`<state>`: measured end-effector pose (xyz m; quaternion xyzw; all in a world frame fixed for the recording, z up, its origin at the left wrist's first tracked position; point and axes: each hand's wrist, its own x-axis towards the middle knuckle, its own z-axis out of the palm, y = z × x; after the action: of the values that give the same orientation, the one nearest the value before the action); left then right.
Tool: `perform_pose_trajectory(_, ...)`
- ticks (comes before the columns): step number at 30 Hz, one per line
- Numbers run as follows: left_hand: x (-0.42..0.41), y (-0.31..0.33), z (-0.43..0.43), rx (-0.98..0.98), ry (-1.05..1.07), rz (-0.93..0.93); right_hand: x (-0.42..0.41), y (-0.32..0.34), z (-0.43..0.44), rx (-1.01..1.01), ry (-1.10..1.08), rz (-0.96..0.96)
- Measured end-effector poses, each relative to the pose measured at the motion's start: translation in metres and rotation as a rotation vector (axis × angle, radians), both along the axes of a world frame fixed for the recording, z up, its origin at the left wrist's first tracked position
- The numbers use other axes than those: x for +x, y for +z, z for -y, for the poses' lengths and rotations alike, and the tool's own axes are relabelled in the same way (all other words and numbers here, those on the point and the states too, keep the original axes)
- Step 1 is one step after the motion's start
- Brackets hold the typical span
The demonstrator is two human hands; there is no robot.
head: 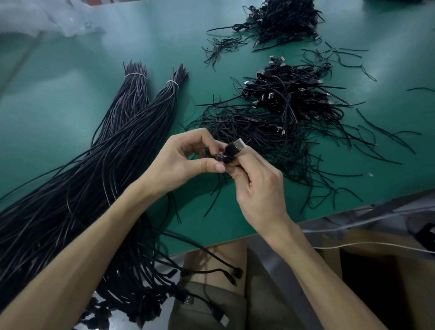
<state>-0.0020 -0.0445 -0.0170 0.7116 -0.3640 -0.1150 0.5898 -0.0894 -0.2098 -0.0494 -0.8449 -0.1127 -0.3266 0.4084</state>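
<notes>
A USB cable (pixel 231 150), coiled small with its metal plug uppermost, is pinched at frame centre between the curled fingers of the left hand (pixel 186 162) and right hand (pixel 257 188). Tied cable bundles (pixel 122 141) are laid at 10 o'clock on the green table (pixel 58 99). A loose cable pile (pixel 294 101) is noted at 1 o'clock.

Green worktable (pixel 70 106); brown cardboard box (pixel 376 270) beside it.

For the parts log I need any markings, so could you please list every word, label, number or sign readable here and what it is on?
No text can be read.
USB cable held by the left hand and right hand: plug shows no legible mark.
White ties on the cable bundles, cardboard box, green table: no text.
Red and white strip at the top edge: too blurred to read.
</notes>
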Motion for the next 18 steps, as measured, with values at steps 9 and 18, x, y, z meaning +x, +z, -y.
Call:
perform_pose_trajectory(9,-0.002,0.0008,0.0031,-0.004,0.081,0.046,0.0002,0.0006,0.0,0.02,-0.01,-0.002)
perform_pose_trajectory(18,-0.0031,-0.0042,0.0044,0.055,0.084,0.092,-0.0018,0.0021,-0.0007,0.008,-0.02,-0.051)
